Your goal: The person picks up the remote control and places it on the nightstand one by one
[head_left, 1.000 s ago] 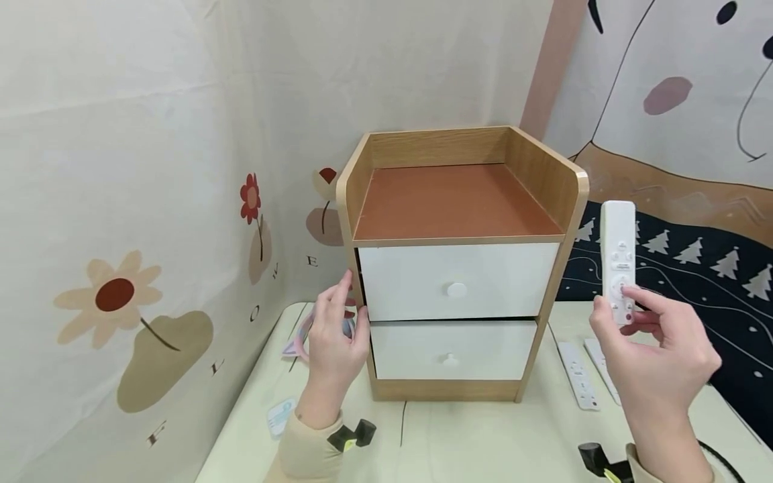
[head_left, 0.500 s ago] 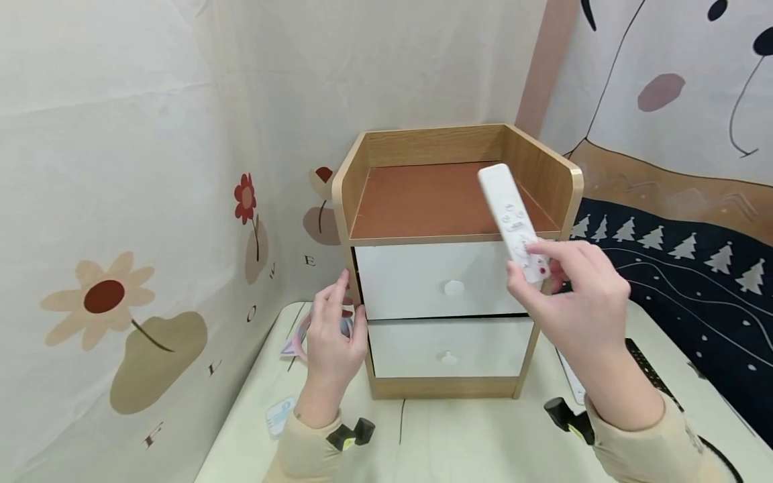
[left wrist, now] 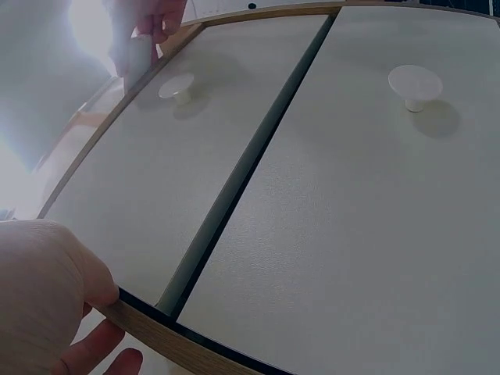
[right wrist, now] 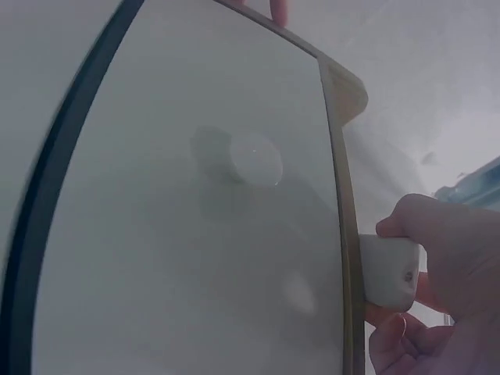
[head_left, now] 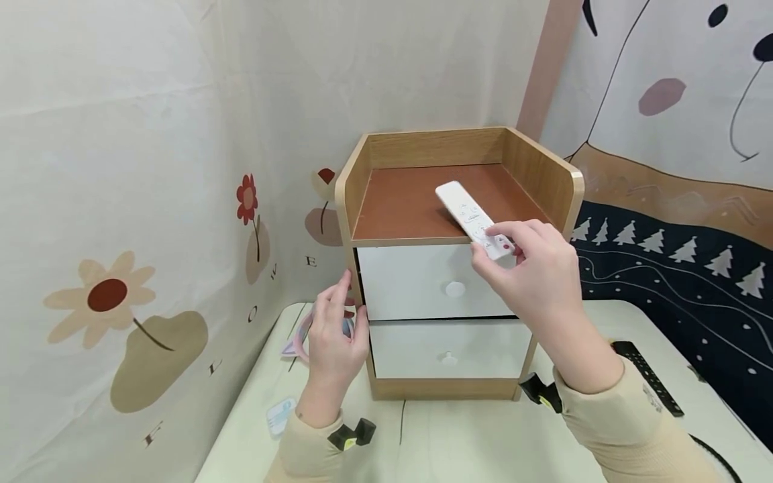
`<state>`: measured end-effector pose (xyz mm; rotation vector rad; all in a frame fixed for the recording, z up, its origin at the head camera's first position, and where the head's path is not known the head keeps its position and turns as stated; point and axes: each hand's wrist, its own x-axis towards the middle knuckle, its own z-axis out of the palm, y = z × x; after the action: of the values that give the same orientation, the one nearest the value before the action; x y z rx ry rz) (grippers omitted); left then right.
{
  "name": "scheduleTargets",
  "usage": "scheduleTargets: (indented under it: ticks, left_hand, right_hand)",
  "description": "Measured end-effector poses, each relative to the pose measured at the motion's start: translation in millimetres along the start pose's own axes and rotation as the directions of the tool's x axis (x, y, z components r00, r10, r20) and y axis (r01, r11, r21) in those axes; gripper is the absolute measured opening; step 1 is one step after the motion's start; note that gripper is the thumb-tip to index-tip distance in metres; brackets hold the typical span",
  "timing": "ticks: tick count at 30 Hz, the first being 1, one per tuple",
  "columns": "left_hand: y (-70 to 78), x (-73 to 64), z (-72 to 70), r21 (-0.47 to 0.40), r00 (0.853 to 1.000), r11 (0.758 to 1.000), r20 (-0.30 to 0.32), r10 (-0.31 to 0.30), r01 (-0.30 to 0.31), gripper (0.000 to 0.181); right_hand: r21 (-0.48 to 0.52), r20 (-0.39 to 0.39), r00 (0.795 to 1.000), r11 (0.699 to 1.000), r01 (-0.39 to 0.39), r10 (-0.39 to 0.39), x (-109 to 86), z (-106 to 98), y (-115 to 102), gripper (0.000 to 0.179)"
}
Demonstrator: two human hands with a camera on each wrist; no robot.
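Observation:
In the head view, a white Wii remote (head_left: 466,210) is pinched between the thumb and fingers of my right hand (head_left: 539,276). It tilts up to the left over the brown top shelf (head_left: 401,201) of a small wooden cabinet (head_left: 443,389); whether it touches the shelf I cannot tell. My left hand (head_left: 335,342) rests on the cabinet's left side, thumb at the front edge and fairly straight fingers on the outer face. Two white drawers with round knobs, the upper drawer (head_left: 410,282) and lower drawer (head_left: 410,350), fill the front. The right wrist view shows the remote's butt end (right wrist: 388,269).
A black remote control (head_left: 647,377) lies on the pale table (head_left: 453,443) at right. Behind my left hand is a pastel ring-shaped item (head_left: 296,347), partly hidden. A small blue-and-white card (head_left: 280,416) lies at left. Printed cloth walls (head_left: 151,168) stand close behind.
My right hand has carried the Wii remote leftward from beside the cabinet to over its top shelf, then lower, with growing tilt. My left hand has stayed at the cabinet's side.

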<state>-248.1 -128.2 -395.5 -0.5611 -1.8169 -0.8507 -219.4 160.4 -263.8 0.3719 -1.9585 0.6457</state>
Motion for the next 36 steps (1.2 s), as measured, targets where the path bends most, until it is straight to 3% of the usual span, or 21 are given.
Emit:
scheduleTargets:
  ticks: [7,13,18,22,29,36]
  left_hand:
    - [-1.8,-3.1,-2.4,0.014,1.0,1.0,-0.013,0.004,-0.003,0.064]
    - [-2.2,-5.4,-2.5,0.005,1.0,1.0,-0.02,0.006,-0.006,0.066]
    - [-3.6,-5.4,0.2,0.017,0.998,0.998,-0.033,0.059,-0.059,0.069]
    - [-4.1,-2.5,0.0,0.023,0.997,0.998,-0.04,0.065,-0.064,0.068]
    - [-3.6,-0.4,-1.0,0.011,0.997,0.998,-0.034,0.063,-0.062,0.067]
    - [-2.1,-0.5,0.0,0.018,0.998,0.998,-0.03,0.062,-0.062,0.068]
  right_hand:
    - [-0.05,0.082,0.996,0.998,-0.032,0.036,13.1,6,-8,0.024]
    - [-0.059,0.2,0.979,0.997,0.043,-0.03,26.4,9,-13,0.021]
    - [-0.085,0.286,0.956,0.992,0.098,-0.07,38.1,12,-18,0.023]
    - [-0.093,0.372,0.926,0.99,0.104,-0.062,49.7,17,-25,0.029]
    - [-0.116,0.51,0.86,0.993,0.037,0.027,69.1,31,-30,0.032]
    - [-0.116,0.606,0.796,0.991,0.073,0.012,87.6,39,-34,0.037]
